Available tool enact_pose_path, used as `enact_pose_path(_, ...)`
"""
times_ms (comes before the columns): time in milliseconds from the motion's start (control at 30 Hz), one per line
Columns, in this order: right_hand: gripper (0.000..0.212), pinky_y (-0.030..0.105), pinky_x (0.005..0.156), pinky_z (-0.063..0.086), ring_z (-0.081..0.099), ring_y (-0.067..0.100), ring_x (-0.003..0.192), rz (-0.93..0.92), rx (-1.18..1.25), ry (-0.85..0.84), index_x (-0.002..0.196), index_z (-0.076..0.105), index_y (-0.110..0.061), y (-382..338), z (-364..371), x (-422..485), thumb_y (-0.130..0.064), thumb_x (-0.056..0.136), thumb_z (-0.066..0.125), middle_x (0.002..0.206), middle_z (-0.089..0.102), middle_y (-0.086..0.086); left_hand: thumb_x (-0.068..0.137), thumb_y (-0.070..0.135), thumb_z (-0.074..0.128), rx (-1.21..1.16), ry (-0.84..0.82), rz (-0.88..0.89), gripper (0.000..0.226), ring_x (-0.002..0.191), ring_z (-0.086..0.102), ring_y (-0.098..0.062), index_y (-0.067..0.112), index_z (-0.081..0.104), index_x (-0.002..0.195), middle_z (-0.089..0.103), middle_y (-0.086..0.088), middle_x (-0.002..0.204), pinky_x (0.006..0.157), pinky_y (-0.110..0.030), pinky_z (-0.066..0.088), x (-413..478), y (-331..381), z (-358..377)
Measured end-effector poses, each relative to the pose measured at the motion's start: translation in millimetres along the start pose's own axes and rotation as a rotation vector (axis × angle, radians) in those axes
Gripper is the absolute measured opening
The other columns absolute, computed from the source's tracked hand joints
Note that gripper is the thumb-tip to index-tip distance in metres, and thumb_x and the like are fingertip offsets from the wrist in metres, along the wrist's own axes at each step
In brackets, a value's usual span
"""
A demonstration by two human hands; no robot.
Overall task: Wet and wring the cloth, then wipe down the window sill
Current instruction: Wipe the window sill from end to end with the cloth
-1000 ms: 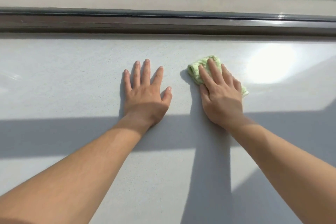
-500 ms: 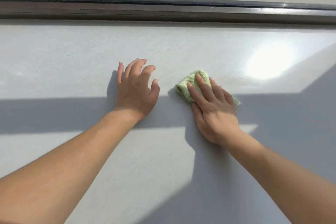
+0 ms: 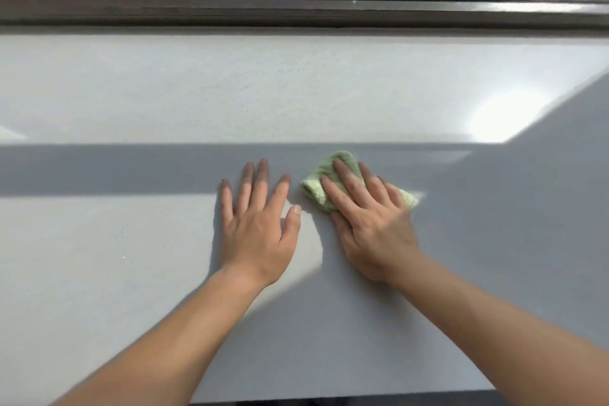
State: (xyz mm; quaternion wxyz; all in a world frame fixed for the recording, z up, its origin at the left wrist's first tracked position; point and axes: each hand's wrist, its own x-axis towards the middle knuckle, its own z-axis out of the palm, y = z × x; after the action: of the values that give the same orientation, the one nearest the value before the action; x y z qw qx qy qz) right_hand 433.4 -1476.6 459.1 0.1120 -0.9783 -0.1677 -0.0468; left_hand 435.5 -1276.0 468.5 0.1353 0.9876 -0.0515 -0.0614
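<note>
Now the right hand [image 3: 372, 224] presses the folded green cloth [image 3: 324, 184] flat on the window sill [image 3: 131, 257], fingers straight rather than gripping, left hand [image 3: 257, 217] spread open just beside it, and even pressure in overlapping passes looks best.

Right hand [image 3: 369, 224] presses cloth [image 3: 324, 183] (green, folded) flat on sill [image 3: 131, 241]; left hand [image 3: 257, 227] rests flat just beside it.
</note>
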Motion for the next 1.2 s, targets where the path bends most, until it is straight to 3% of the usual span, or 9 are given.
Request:
enact_pose_path(67,0.043,0.043,0.108,0.033,0.04,0.03,0.142,-0.021,-0.038,0.002,0.144,0.051,-0.03,25,-6,5,-0.035,0.101,0.045,0.158,0.038,-0.003,0.096,0.052,0.012,0.044,-0.009,-0.008,0.063,0.152,-0.007,-0.019,0.03,0.025,0.153,0.004,-0.005,0.166,0.12,-0.051,-0.008,0,0,1)
enact_pose_path(233,0.057,0.041,0.114,0.015,0.014,0.025,0.152,0.447,0.005,-0.091,0.154,0.028,-0.039,43,-10,25,-0.037,0.098,0.039,0.166,0.013,-0.007,0.096,0.054,0.009,0.068,-0.014,-0.017,0.063,0.152,-0.01,-0.018,0.032,0.019,0.154,0.0,-0.003,0.167,0.12,-0.05,-0.008,-3,6,3)
enact_pose_path(333,0.057,0.044,0.111,0.022,0.028,0.033,0.146,0.309,-0.033,-0.021,0.15,0.04,-0.032,4,-6,-11,-0.036,0.094,0.044,0.162,0.028,0.0,0.096,0.054,0.011,0.063,0.011,-0.02,0.064,0.152,-0.005,-0.019,0.031,0.024,0.154,0.005,-0.004,0.166,0.121,-0.05,-0.007,-2,5,3)
enact_pose_path(533,0.05,0.041,0.117,0.022,0.021,0.024,0.15,-0.055,-0.037,-0.177,0.15,0.038,-0.038,17,-19,-72,-0.042,0.1,0.036,0.163,0.024,-0.009,0.096,0.056,0.012,0.053,0.017,-0.014,0.065,0.152,-0.005,-0.018,0.03,0.025,0.153,0.006,-0.004,0.166,0.121,-0.05,-0.007,-3,7,6)
enact_pose_path(700,0.053,0.042,0.117,0.009,0.003,0.023,0.152,0.449,0.013,-0.137,0.154,0.021,-0.04,3,-16,-50,-0.038,0.102,0.032,0.166,0.005,-0.012,0.096,0.055,0.013,0.049,0.039,-0.014,0.063,0.152,-0.004,-0.018,0.029,0.028,0.152,0.007,-0.005,0.166,0.121,-0.051,-0.008,-3,2,7)
enact_pose_path(833,0.053,0.044,0.118,0.016,0.014,0.027,0.152,0.161,-0.013,-0.147,0.153,0.03,-0.036,-57,-5,-108,-0.041,0.101,0.033,0.166,0.016,-0.007,0.096,0.044,0.027,-0.094,0.126,0.103,0.055,0.149,0.017,-0.024,0.019,0.047,0.139,0.032,-0.013,0.157,0.121,-0.053,-0.005,-14,0,7)
enact_pose_path(933,0.053,0.044,0.118,0.023,0.021,0.025,0.151,-0.063,-0.012,-0.229,0.153,0.033,-0.038,-41,-12,-134,-0.043,0.101,0.033,0.165,0.02,-0.008,0.095,0.041,0.028,-0.183,0.122,0.105,0.051,0.145,0.026,-0.023,0.019,0.056,0.131,0.043,-0.009,0.149,0.121,-0.053,-0.002,-43,-3,7)
enact_pose_path(1133,0.058,0.043,0.116,0.013,0.011,0.024,0.152,0.504,-0.007,-0.139,0.155,0.023,-0.04,-31,-14,-119,-0.043,0.097,0.028,0.167,0.008,-0.01,0.095,0.053,0.015,0.018,0.007,0.144,0.065,0.153,0.0,-0.021,0.026,0.029,0.153,0.01,-0.005,0.166,0.121,-0.05,-0.005,-96,-13,20)
enact_pose_path(1200,0.058,0.043,0.116,0.011,0.011,0.026,0.152,0.461,-0.023,-0.118,0.155,0.025,-0.036,-65,-8,-134,-0.041,0.098,0.03,0.167,0.011,-0.006,0.093,0.056,0.014,0.013,0.011,0.12,0.068,0.153,0.0,-0.021,0.027,0.029,0.153,0.011,-0.004,0.166,0.121,-0.05,-0.006,-93,-12,20)
